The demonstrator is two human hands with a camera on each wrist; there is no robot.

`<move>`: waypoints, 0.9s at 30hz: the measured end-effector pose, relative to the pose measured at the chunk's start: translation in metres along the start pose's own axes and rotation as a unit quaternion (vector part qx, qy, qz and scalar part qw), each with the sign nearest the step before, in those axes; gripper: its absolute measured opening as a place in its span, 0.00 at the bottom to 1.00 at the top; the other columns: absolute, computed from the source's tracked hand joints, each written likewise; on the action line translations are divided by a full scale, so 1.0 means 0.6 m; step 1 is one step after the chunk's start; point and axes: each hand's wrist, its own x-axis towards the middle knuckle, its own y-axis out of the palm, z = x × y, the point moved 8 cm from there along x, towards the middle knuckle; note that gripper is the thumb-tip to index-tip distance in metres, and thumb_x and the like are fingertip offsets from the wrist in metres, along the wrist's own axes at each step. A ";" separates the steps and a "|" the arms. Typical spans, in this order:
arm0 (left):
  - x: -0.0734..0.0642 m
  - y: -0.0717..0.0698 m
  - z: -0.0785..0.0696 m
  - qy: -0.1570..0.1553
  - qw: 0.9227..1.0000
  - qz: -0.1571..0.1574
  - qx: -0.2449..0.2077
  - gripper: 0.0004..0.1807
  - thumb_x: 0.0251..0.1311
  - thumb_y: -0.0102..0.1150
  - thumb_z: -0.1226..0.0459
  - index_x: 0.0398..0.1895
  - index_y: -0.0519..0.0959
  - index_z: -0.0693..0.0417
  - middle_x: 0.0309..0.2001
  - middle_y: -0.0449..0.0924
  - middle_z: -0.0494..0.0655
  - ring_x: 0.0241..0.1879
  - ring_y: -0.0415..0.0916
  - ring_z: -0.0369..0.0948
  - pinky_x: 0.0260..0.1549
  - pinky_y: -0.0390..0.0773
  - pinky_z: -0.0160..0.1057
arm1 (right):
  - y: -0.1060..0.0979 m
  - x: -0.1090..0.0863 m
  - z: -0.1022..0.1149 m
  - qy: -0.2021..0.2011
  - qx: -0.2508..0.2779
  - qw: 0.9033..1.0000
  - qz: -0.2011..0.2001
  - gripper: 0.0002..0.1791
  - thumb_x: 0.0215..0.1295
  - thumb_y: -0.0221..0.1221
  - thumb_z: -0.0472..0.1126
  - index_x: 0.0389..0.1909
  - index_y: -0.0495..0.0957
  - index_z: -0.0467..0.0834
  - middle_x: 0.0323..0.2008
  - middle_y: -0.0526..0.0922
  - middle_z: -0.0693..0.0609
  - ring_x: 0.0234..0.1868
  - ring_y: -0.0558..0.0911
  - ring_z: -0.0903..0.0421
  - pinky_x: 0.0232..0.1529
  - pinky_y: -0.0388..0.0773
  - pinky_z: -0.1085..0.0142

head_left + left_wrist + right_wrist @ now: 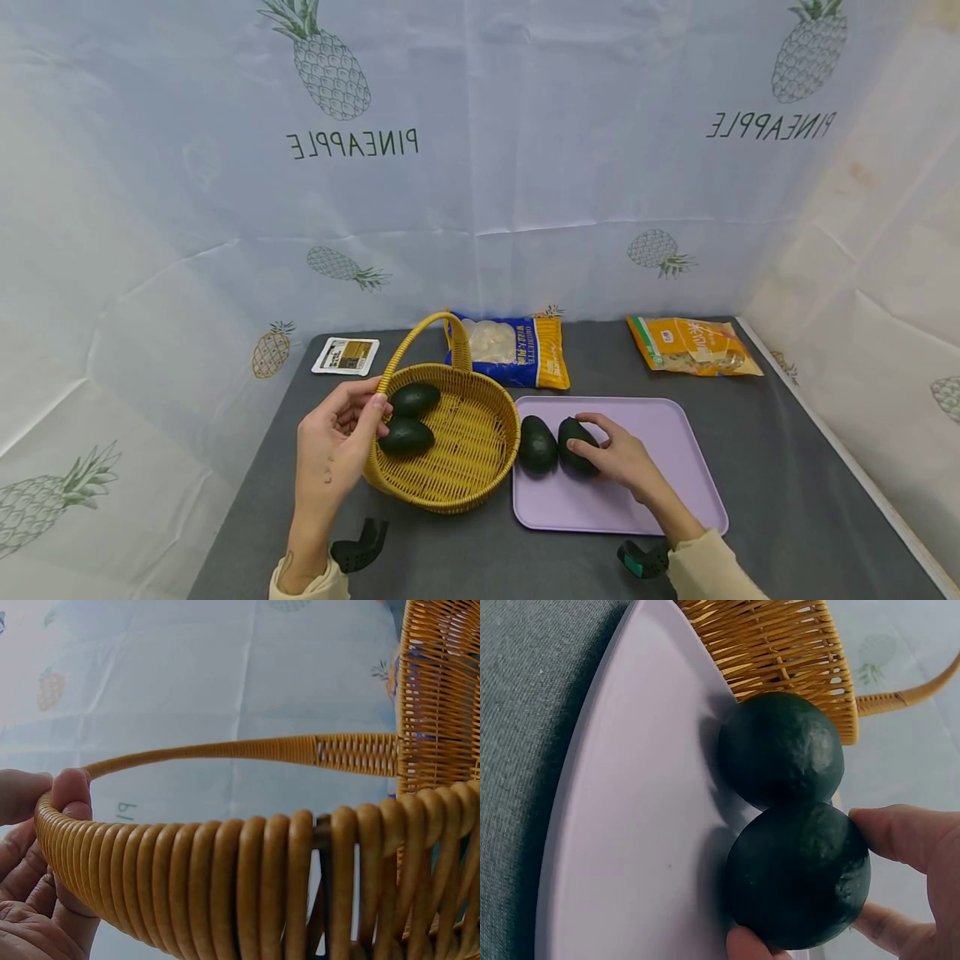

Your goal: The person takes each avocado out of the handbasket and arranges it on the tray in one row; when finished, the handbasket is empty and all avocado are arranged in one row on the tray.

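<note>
My left hand (337, 442) grips the arched handle (172, 862) of a yellow wicker basket (480, 433), thumb and fingers curled round it. Two dark green avocados (406, 437) lie at the left inside the basket. On the lilac tray (637, 508), right of the basket, two more avocados rest side by side. My right hand (618, 454) pinches the right-hand avocado (799, 877) between thumb and fingers. The other tray avocado (780, 750) sits between it and the basket, right against it in the right wrist view.
Behind the basket lies a blue and yellow food bag (517, 350). An orange packet (693, 346) lies at the back right of the dark table (450, 558), and a small white packet (346, 356) at the back left. A pineapple-print cloth (525, 167) hangs behind.
</note>
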 end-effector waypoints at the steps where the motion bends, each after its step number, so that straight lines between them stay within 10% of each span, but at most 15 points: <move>1: 0.000 0.000 0.000 -0.001 1.000 0.000 0.001 0.10 0.65 0.63 0.73 0.48 0.85 0.59 0.30 0.85 0.52 0.21 0.79 0.37 0.24 0.80 0.29 | 0.000 0.000 0.000 0.000 -0.004 1.000 -0.003 0.34 0.62 0.67 0.57 0.68 0.73 0.52 0.51 0.81 0.37 0.39 0.81 0.51 0.32 0.84 0.61; 27: 0.000 0.000 -0.001 -0.009 1.000 0.001 0.000 0.10 0.66 0.63 0.72 0.48 0.85 0.58 0.31 0.85 0.55 0.22 0.80 0.37 0.24 0.80 0.29 | -0.002 -0.015 0.008 -0.005 -0.046 0.998 0.030 0.41 0.62 0.67 0.60 0.70 0.67 0.43 0.32 0.81 0.46 0.27 0.80 0.55 0.27 0.79 0.62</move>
